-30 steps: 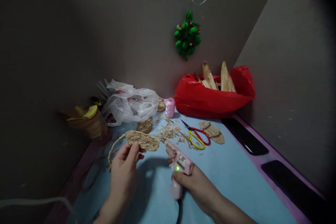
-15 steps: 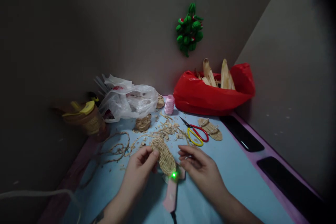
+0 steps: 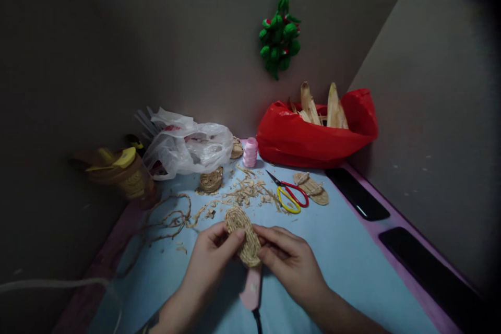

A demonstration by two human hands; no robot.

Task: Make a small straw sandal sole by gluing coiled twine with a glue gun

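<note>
Two hands on one piece: my left hand [image 3: 211, 261] and my right hand [image 3: 291, 261] both pinch the woven straw oval [image 3: 243, 235], fingers closed on its edges, holding it just above the blue table [image 3: 352, 266]. The pink glue gun [image 3: 251, 289] lies on the table right under it, between my wrists. Straw scraps [image 3: 246, 193] litter the table beyond, with the red-and-yellow scissors [image 3: 291, 197] near a small straw sandal [image 3: 312, 188].

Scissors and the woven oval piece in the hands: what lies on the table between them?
In the head view, loose straw scraps lie scattered on the blue table between the scissors and the woven oval piece.
</note>
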